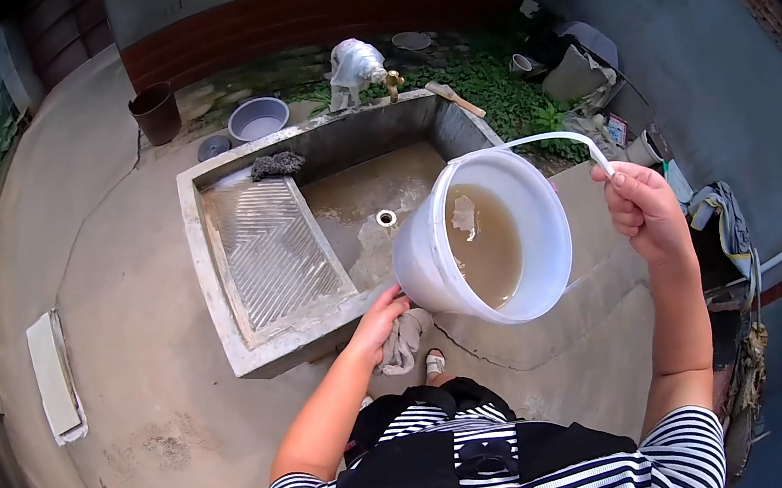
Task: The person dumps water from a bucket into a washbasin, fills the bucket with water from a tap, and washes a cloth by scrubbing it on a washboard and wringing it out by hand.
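Observation:
A white plastic bucket (421, 250) with murky brown water (501, 254) in it hangs tilted over the near right side of the concrete sink (271, 344). A pale scrap floats on the water. My right hand (640, 201) is closed around the bucket's white handle (555, 136), out to the right. At the bucket's base is my left hand (384, 324), its fingertips at the lower edge and partly hidden. A crumpled grey cloth (406, 343) hangs from this left hand. Inside the sink, a ribbed washboard slab (273, 250) lies left of the drain hole (386, 217).
A dark scrubbing pad (277, 164) rests on the slab's far end. Behind the sink are a brass tap (392, 82), a grey basin (258, 119) and a brown bucket (156, 115). A wooden-handled brush (456, 98) lies on the rim. Clutter lines the right wall.

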A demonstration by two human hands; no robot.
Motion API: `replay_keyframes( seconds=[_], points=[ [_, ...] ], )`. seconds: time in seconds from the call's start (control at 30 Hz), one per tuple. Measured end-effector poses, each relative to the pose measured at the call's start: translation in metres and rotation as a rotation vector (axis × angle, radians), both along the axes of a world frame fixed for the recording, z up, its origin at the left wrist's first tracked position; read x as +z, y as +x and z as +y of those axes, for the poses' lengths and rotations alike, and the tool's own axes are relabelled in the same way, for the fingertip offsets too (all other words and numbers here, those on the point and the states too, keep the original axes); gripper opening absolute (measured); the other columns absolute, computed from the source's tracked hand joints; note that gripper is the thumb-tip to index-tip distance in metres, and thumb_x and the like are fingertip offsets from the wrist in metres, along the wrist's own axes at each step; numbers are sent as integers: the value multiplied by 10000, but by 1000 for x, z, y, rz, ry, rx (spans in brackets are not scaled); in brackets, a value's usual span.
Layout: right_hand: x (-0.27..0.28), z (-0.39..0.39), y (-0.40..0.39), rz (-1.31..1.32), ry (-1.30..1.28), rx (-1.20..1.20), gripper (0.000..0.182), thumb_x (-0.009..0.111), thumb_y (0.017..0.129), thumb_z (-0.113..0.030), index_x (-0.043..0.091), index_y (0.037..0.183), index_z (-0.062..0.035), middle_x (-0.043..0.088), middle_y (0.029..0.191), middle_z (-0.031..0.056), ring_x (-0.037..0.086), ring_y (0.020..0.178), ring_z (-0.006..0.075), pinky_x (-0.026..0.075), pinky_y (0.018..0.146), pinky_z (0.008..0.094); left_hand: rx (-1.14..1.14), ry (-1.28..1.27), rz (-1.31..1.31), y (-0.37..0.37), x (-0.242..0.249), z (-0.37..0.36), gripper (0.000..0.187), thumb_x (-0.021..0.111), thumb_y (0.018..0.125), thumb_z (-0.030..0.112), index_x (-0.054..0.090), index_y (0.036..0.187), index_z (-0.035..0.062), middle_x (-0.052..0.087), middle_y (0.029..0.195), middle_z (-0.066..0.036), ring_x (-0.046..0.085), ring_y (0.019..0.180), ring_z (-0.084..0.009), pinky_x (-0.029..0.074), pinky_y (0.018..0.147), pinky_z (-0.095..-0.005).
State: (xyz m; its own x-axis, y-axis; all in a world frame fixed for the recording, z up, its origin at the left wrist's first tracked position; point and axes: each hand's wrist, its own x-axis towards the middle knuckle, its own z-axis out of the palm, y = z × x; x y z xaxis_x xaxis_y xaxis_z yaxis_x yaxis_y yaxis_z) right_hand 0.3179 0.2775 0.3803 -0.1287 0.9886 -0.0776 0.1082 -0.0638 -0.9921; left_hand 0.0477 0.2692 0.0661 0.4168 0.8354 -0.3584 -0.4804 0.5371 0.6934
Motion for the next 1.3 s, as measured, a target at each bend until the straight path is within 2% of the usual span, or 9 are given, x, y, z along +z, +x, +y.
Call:
replay_keyframes(
  seconds=[0.13, 0.17, 0.33, 0.47, 0.57, 0.67, 0.77, 0.87, 1.3],
  points=[
    [-6, 91, -25, 134, -24, 277, 231, 538, 908, -167, 597, 1029, 20, 382, 621, -62, 278, 468, 4, 216, 404, 148, 266, -63, -172, -13, 3, 27, 451, 456, 876, 63, 391, 1322, 43, 570, 1133, -106, 597, 981, -200, 507, 810, -323],
    [-14, 112, -32, 116, -23, 326, 235, 530, 912, -170, 590, 1039, 19, 374, 610, -61, 273, 462, 2, 215, 397, 150, 365, -77, -97, -13, 8, 27, 358, 456, 857, 51, 476, 1212, 12, 589, 1068, -87, 593, 933, -184, 494, 787, -304],
    [-34, 207, -49, 75, -118, 526, 228, 517, 911, -155, 590, 1058, 2, 397, 622, -63, 281, 477, 9, 221, 415, 160, 517, -94, 16, -5, 22, 65, 335, 444, 862, 58, 493, 1191, 15, 603, 1030, -97, 608, 906, -199, 503, 777, -319],
    [-85, 258, -52, -13, -163, 747, 230, 506, 921, -163, 587, 1089, -28, 427, 678, -64, 317, 536, 15, 237, 454, 167, 653, -262, -45, 17, -19, 80, 270, 445, 868, 83, 537, 1112, 17, 610, 988, -108, 621, 855, -218, 518, 753, -351],
    [-132, 289, -51, -95, -105, 772, 243, 504, 925, -161, 578, 1099, -8, 448, 693, -54, 361, 573, 27, 291, 483, 190, 702, -418, -10, 33, -21, 100, 184, 462, 868, 124, 570, 970, 15, 623, 918, -128, 628, 793, -241, 530, 694, -395],
    [-179, 313, -41, -214, -58, 792, 265, 498, 920, -167, 583, 1089, 18, 536, 769, -22, 448, 680, 50, 390, 594, 234, 691, -532, -33, 43, -47, 114, 215, 454, 874, 154, 568, 975, 1, 625, 913, -134, 627, 789, -252, 529, 697, -401],
    [-219, 324, -35, -210, -6, 752, 279, 498, 883, -191, 614, 1075, -25, 662, 854, 134, 622, 790, 210, 468, 713, 356, 674, -587, 29, 48, -55, 126, 375, 432, 881, 282, 563, 1039, -32, 630, 1000, -168, 615, 888, -303, 508, 792, -436],
    [-258, 329, -35, -228, 82, 745, 270, 482, 874, -188, 615, 1042, -24, 649, 871, 197, 629, 819, 313, 468, 734, 404, 714, -662, 25, 55, -35, 136, 313, 417, 895, 228, 570, 1010, -20, 633, 937, -139, 620, 831, -274, 518, 749, -420],
    [-270, 317, -59, -263, 73, 661, 249, 505, 853, -190, 588, 1000, -6, 623, 845, 238, 601, 803, 399, 462, 738, 449, 847, -510, 178, 39, 2, 142, 328, 424, 906, 222, 515, 1121, -8, 600, 1055, -135, 594, 940, -262, 489, 830, -392]
  ],
)
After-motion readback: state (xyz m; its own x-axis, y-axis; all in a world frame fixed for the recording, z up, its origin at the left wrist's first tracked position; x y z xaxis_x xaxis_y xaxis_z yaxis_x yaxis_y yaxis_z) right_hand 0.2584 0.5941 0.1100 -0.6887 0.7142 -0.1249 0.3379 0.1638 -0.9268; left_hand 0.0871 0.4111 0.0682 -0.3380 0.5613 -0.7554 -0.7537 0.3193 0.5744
